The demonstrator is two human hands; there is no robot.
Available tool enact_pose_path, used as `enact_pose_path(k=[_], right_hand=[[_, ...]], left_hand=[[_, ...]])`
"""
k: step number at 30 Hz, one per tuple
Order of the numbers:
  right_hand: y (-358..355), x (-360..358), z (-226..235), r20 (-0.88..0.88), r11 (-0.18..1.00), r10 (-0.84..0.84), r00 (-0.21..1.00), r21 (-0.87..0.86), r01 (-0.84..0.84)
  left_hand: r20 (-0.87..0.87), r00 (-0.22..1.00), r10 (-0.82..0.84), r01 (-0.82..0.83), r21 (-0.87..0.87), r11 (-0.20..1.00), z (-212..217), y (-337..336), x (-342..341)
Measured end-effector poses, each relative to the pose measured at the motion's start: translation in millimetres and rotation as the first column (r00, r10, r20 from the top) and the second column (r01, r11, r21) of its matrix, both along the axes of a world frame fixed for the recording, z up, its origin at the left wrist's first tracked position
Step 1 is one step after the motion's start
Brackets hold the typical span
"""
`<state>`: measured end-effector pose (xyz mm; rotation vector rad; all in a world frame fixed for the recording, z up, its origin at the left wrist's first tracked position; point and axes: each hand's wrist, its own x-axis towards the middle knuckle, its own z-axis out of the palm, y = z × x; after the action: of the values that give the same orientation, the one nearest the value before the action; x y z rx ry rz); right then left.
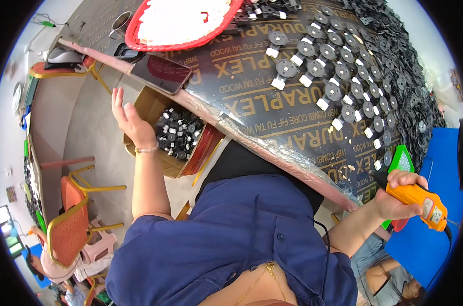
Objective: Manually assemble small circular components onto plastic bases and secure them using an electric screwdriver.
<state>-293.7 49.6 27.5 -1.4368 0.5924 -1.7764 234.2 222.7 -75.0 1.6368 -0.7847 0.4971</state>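
Observation:
My right hand [402, 196] is wrapped round an orange corded hand tool [420, 201] with a dark tip, held up off the table at the right. I cannot make out exactly what kind of tool it is. My left hand [133, 125] is raised, fingers stretched out, with nothing in it. Below it stands a cardboard box [145, 104] full of small black and white parts [178, 133]. Rows of round black parts with white ends [315, 68] lie on the dark tabletop [257, 104].
A red basket [134, 35] with white pieces sits at the far edge. A phone [161, 72] lies by the table's pink-taped edge. Black parts [405, 86] are heaped at the right, near a green tray [401, 160]. Orange chairs [68, 219] and other people are at the left and lower right.

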Motion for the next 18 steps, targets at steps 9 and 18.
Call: enact_pose_path(k=[9,18], right_hand=[[12.1,13.1,2.9,-0.007,1.0,0.015,1.0,-0.027,-0.015],[15.9,-59.1,21.5,-0.056,0.972,-0.232,0.971,0.022,0.233]], left_hand=[[0.156,0.638,-0.754,0.591,0.529,0.609,63.6,-145.2,-115.9],[-0.031,0.488,-0.872,0.657,0.671,0.344,61.5,-197.3,-127.1]])
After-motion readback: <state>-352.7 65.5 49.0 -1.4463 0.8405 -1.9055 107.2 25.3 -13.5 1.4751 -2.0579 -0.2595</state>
